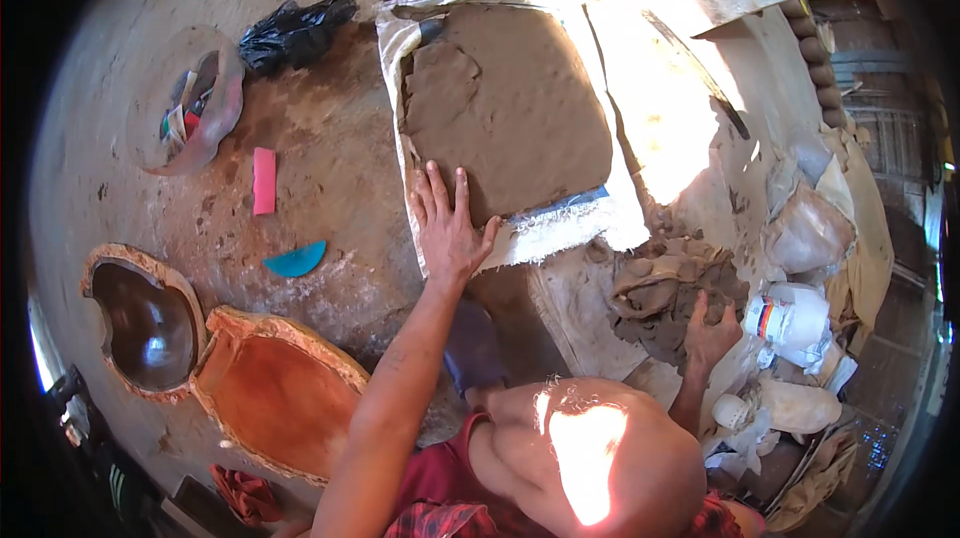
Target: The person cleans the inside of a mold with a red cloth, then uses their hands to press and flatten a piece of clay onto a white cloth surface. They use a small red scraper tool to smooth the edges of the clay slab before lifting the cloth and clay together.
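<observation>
A flat slab of wet brown clay (530,108) lies on a white woven sack (625,213) on the ground in front of me. A rounded, thinner patch of clay (440,88) is pressed onto its far left part. My left hand (452,233) rests at the slab's near left corner, palm down, fingers spread over the clay edge and the sack. To the right, my right hand (712,333) has its fingers dug into a heap of lumpy clay (665,288) beside my knee. Its fingertips are partly hidden by the clay.
Left are a clear round tub (225,118) of small tools, a black plastic bag (295,33), a pink block (264,181), a blue half-round scraper (296,259) and two moulds, one dark (150,323), one orange (290,398). A white bucket (790,316) and bottle (800,406) lie right.
</observation>
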A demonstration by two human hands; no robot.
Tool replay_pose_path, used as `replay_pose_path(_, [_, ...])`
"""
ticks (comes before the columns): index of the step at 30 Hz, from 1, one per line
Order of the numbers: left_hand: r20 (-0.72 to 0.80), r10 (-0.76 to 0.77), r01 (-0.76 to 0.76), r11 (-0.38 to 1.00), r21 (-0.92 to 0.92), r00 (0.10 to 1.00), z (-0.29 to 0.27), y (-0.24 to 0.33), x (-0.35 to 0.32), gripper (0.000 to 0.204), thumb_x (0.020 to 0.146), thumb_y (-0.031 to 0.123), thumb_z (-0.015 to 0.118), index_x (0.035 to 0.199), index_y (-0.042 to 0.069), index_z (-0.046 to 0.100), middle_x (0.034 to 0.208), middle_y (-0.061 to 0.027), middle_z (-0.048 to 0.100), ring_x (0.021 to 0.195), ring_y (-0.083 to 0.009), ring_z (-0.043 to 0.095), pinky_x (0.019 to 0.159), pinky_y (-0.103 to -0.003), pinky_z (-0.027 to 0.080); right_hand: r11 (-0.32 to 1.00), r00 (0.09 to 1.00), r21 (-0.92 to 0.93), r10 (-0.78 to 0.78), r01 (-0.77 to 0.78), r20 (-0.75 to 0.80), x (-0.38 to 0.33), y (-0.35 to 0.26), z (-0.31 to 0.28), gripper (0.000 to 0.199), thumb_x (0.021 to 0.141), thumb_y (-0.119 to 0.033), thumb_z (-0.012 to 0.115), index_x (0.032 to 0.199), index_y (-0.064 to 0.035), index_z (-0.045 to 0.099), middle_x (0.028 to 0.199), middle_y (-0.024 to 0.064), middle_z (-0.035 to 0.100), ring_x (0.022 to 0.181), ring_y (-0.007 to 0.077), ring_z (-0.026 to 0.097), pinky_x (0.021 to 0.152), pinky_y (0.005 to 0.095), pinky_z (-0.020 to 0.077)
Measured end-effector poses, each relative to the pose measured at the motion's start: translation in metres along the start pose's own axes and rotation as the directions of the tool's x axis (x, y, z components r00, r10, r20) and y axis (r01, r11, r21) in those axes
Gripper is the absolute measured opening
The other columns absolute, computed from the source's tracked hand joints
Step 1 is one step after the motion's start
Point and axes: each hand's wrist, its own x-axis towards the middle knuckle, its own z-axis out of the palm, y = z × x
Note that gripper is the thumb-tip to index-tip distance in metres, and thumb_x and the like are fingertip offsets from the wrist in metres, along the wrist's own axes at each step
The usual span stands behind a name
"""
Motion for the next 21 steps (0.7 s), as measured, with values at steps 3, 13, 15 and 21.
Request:
replay_pose_path(3, [0.021,-0.009,0.009,1.000,-0.004,1.000,-0.003,0.002,0.000,0.105,0.092,0.059,0.078,0.175,0.009,0.037,0.186,-0.0297,0.010,0.171,-0.0503,0.012,0.137,-0.065,0.016,0.993,0.993,0.103,-0.040,0.051,-0.113,-0.004,0.001,0.005,0.029,0.096,-0.026,0.083,0.105,0.0018,0.080,0.093,0.0232,0.081,0.085,0.0423,0.080,0.078,0.0492,0.0613])
replay_pose_path(13, [0.006,-0.003,0.003,0.999,-0.042,1.000,-0.005,-0.002,-0.002,0.106,0.091,0.055,0.082,0.175,0.009,0.037,0.185,-0.0307,0.010,0.171,-0.0518,0.010,0.138,-0.064,0.015,0.790,0.687,0.548,0.560,-0.275,-0.462,0.014,0.021,0.012,0.038,0.097,-0.026,0.086,0.108,0.0097,0.081,0.109,0.0150,0.083,0.094,0.0272,0.077,0.086,0.0417,0.0601])
replay_pose_path(15, [0.032,-0.009,0.010,0.999,-0.031,0.999,-0.006,-0.001,0.001,0.106,0.091,0.056,0.082,0.175,0.010,0.037,0.185,-0.0304,0.009,0.171,-0.0517,0.010,0.137,-0.064,0.015,0.761,0.669,0.615,0.569,-0.207,-0.478,0.034,-0.003,-0.005,0.034,0.097,-0.024,0.086,0.106,0.0090,0.082,0.105,0.0149,0.083,0.091,0.0263,0.077,0.085,0.0419,0.0601])
replay_pose_path(21, [0.038,-0.028,0.029,0.999,-0.023,0.999,-0.008,0.001,0.003,0.106,0.092,0.058,0.081,0.176,0.010,0.036,0.185,-0.0301,0.010,0.171,-0.0514,0.012,0.137,-0.064,0.016,0.756,0.866,0.595,0.078,0.272,-0.495,0.123,-0.099,-0.004,0.026,0.102,-0.013,0.071,0.091,0.0075,0.080,0.080,0.0091,0.074,0.074,0.0250,0.067,0.070,0.0413,0.0542])
